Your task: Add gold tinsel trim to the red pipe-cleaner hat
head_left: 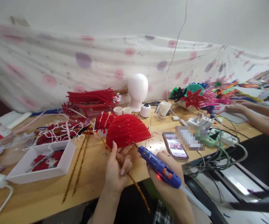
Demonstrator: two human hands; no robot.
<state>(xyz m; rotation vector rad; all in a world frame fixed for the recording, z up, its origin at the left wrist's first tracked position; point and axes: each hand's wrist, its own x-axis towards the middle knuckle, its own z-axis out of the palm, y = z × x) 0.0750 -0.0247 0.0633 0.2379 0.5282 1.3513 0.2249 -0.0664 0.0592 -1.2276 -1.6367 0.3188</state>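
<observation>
My left hand (pixel 118 168) is closed on the lower edge of a red pleated fan-shaped piece (pixel 127 130), which it holds up above the table. A gold tinsel stem (pixel 136 183) runs through the same hand and hangs down to the right. My right hand (pixel 164 174) grips a blue hot glue gun (pixel 157 165) with a glue stick out of its back end and a red light lit. Its nozzle tip is at the fan's lower edge, close to my left fingers; whether it touches cannot be told. Two more gold tinsel stems (pixel 79 165) lie on the table.
A white tray (pixel 66 160) with red pieces and tweezers sits left, beside bead strings (pixel 76 129). Behind are a red basket (pixel 94 109), white cups and a foam head (pixel 138 91). A phone (pixel 175 145), power strips and tangled cables lie right. Another person's hands (pixel 239 109) are far right.
</observation>
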